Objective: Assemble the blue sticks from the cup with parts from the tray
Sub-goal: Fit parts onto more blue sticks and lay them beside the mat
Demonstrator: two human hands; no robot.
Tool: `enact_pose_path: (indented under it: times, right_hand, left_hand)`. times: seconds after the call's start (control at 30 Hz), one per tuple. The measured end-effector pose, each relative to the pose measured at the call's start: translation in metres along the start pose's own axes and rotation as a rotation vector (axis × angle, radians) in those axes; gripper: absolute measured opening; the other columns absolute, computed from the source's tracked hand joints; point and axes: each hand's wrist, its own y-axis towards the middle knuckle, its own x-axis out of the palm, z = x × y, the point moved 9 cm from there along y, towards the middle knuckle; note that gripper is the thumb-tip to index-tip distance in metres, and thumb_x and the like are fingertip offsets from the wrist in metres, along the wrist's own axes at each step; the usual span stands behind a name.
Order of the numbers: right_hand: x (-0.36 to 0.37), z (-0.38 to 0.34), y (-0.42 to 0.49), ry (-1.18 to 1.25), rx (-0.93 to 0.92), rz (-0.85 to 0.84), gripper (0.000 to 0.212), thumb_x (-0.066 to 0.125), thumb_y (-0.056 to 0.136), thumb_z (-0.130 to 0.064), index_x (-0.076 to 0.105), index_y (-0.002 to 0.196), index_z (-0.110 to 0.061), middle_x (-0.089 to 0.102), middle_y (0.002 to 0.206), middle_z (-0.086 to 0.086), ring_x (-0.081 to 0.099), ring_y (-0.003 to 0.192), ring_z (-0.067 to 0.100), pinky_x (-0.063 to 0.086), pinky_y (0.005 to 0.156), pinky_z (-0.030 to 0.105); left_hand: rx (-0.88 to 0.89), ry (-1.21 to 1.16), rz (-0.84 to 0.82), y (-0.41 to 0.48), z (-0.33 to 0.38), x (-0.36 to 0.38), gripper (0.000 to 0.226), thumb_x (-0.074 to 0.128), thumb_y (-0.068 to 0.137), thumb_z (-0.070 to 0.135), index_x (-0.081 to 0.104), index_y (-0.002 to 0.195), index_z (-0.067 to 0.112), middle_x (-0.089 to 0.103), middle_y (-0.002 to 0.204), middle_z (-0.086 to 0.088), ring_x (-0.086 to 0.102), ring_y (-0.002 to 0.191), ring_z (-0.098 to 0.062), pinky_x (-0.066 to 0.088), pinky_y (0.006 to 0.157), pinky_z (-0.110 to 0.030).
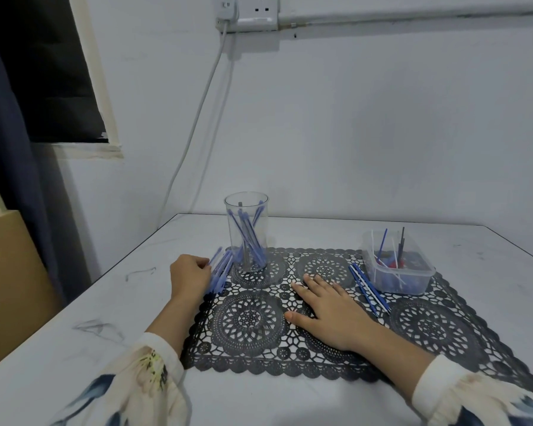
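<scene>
Sticks (219,270) at left hand (190,276) blurred; tray (408,283) parts indistinct

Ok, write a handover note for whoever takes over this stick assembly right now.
Left hand grips a blurred bundle of blue sticks at the left edge of the lace mat.
Right hand lies open, flat on the mat.
Clear cup behind holds more blue sticks.
Tray of parts stands at right; a few blue-and-white sticks lie beside it, possibly finished ones.
Left: the bundle and the cup's sticks.
</scene>
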Motion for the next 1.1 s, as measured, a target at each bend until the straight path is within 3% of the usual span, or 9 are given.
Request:
enact_pose_path:
  times: [0.1,0.23,0.33,0.43,0.53,0.63,0.93,1.1]
  right_hand:
    - [0.0,0.001,0.001,-0.002,-0.001,0.004,0.094,0.003,0.067,-0.081,0.006,0.148,-0.034,-0.002,0.157,-0.003,-0.004,0.143,0.013,-0.001,0.114,0.038]
    - [-0.001,-0.001,0.0,0.001,-0.005,0.002,0.103,-0.004,0.057,-0.082,0.006,0.148,-0.034,-0.001,0.157,-0.003,-0.003,0.143,0.013,-0.001,0.114,0.038]
    - [0.001,0.0,-0.001,0.01,-0.002,-0.006,0.098,0.0,0.063,-0.082,0.007,0.148,-0.034,-0.001,0.157,-0.003,-0.003,0.143,0.014,-0.001,0.114,0.038]
    - [0.002,0.002,0.001,-0.003,-0.001,-0.009,0.077,0.018,0.083,-0.073,0.008,0.148,-0.033,-0.001,0.157,-0.003,-0.003,0.144,0.014,-0.001,0.115,0.039]
    - [0.002,0.003,0.001,-0.007,0.001,-0.006,0.073,0.023,0.087,-0.07,0.009,0.149,-0.033,0.0,0.157,-0.003,-0.002,0.144,0.014,0.0,0.115,0.039]
    - [0.001,0.002,0.0,-0.003,-0.001,0.001,0.073,0.023,0.087,-0.07,0.011,0.148,-0.033,0.002,0.157,-0.003,0.0,0.144,0.014,0.002,0.116,0.04]
    - [-0.001,0.002,-0.001,0.018,0.001,0.019,0.073,0.025,0.086,-0.071,0.014,0.148,-0.033,0.004,0.157,-0.003,0.002,0.144,0.015,0.004,0.116,0.04]
    - [-0.001,0.002,-0.002,0.013,0.003,0.005,0.073,0.024,0.086,-0.071,0.013,0.148,-0.033,0.003,0.157,-0.003,0.001,0.144,0.015,0.003,0.116,0.041]
  left_hand:
    - [0.001,0.012,-0.013,0.002,-0.001,0.002,0.022,0.058,0.082,-0.002,0.069,0.101,-0.004,0.068,0.104,-0.019,0.062,0.097,-0.029,0.041,0.075,-0.023]
    - [0.012,0.036,-0.034,0.002,-0.001,0.005,0.022,0.055,0.083,-0.005,0.07,0.1,-0.004,0.068,0.105,-0.019,0.062,0.094,-0.027,0.039,0.072,-0.022]
    - [0.026,0.03,-0.031,0.0,0.001,0.005,0.02,0.055,0.083,-0.004,0.071,0.096,-0.005,0.069,0.102,-0.019,0.062,0.09,-0.025,0.039,0.071,-0.023]
    - [0.012,0.006,-0.01,0.001,-0.001,0.002,0.022,0.055,0.085,-0.001,0.07,0.1,-0.003,0.068,0.105,-0.018,0.061,0.101,-0.028,0.043,0.08,-0.024]
    - [0.029,0.004,0.004,0.0,-0.001,-0.001,0.024,0.054,0.086,0.002,0.069,0.104,0.001,0.067,0.108,-0.015,0.06,0.105,-0.026,0.043,0.092,-0.029]
    - [0.04,-0.028,0.029,-0.004,0.002,-0.009,0.025,0.053,0.086,0.003,0.07,0.104,0.003,0.067,0.108,-0.013,0.06,0.104,-0.025,0.044,0.095,-0.031]
    - [0.27,-0.188,0.134,-0.016,0.074,-0.041,0.021,0.053,0.087,0.008,0.072,0.095,0.013,0.069,0.089,-0.001,0.061,0.084,-0.011,0.044,0.078,-0.021]
    - [0.382,-0.102,0.121,-0.002,0.138,-0.049,0.021,0.053,0.085,0.009,0.072,0.092,0.017,0.063,0.08,0.002,0.056,0.073,-0.01,0.041,0.071,-0.019]
